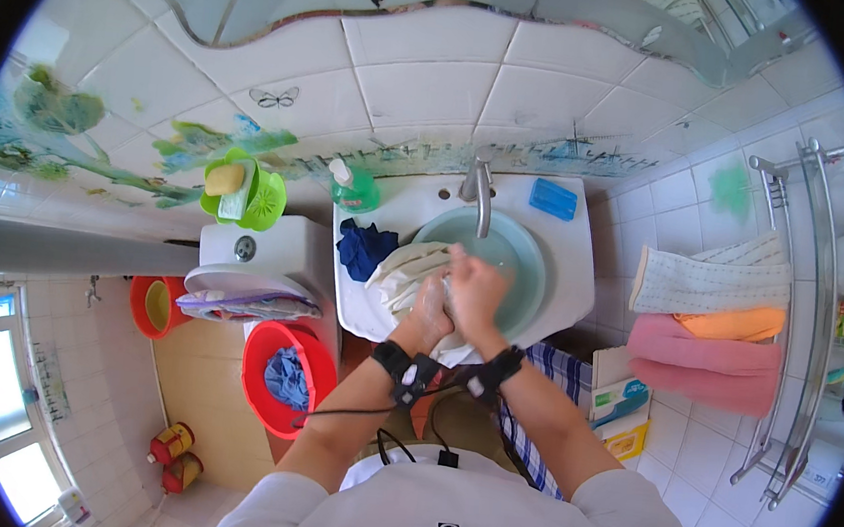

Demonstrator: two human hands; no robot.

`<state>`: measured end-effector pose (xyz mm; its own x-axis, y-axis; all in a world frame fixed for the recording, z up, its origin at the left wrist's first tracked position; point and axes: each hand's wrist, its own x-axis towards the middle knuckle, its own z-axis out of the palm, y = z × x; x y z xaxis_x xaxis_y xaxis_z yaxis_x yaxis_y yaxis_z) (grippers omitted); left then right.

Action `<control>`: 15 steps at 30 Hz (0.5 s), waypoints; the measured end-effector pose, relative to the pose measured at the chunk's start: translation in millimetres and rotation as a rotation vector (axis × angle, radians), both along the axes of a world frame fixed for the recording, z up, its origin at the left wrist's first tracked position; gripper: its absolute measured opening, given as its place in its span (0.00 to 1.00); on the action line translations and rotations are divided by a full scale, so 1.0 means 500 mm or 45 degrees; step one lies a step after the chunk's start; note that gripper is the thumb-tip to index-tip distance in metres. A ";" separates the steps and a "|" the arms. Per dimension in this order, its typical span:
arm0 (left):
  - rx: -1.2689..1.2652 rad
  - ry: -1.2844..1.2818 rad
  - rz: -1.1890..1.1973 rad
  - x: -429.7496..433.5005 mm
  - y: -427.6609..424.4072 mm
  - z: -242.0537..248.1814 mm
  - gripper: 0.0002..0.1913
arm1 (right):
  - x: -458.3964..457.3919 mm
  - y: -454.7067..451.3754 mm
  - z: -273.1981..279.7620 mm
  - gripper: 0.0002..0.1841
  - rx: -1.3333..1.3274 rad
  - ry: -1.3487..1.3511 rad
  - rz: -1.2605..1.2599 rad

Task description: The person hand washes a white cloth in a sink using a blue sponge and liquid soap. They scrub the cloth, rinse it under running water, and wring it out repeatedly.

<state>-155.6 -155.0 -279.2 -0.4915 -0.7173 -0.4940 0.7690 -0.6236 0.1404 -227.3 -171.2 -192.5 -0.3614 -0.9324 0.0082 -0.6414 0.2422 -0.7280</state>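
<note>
Over the near left rim of a light blue basin [536, 270] lies a bunched off-white cloth [400, 271], wet and partly draped on the white washbasin [568, 295]. My left hand [429, 315] grips a part of the cloth and has suds on it. Pressed close against it, my right hand [478, 287] is closed on the same cloth and looks slightly blurred. Some of the cloth hangs below my wrists at the front edge. Water stands in the basin under the metal faucet [483, 197]. My fingers hide the gripped part of the cloth.
A navy cloth [367, 250] and a green soap bottle [355, 188] are on the left of the washbasin; a blue block [553, 200] is at its back right. Left stand a toilet [273, 247] and a red bucket [255, 377]. Towels [707, 356] hang at the right.
</note>
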 end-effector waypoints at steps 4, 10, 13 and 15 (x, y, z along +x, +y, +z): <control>-0.855 -1.054 -0.353 0.015 -0.006 -0.024 0.12 | -0.021 -0.002 -0.055 0.31 0.063 0.155 -0.004; -1.211 -1.518 -0.234 0.066 -0.012 -0.043 0.23 | -0.165 -0.028 -0.232 0.31 0.266 -0.033 -0.076; -0.920 -1.099 -0.366 0.107 -0.028 -0.059 0.27 | -0.191 -0.015 -0.296 0.20 0.150 -0.131 -0.003; -0.207 -0.743 -0.380 0.120 -0.040 -0.067 0.27 | -0.186 -0.002 -0.334 0.18 -0.189 -0.204 0.229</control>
<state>-95.4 -174.8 -312.9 -0.3655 -0.6799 -0.6357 0.3365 -0.7333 0.5908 -320.5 -172.4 -359.5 -0.1983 -0.9745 0.1054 -0.5385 0.0184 -0.8425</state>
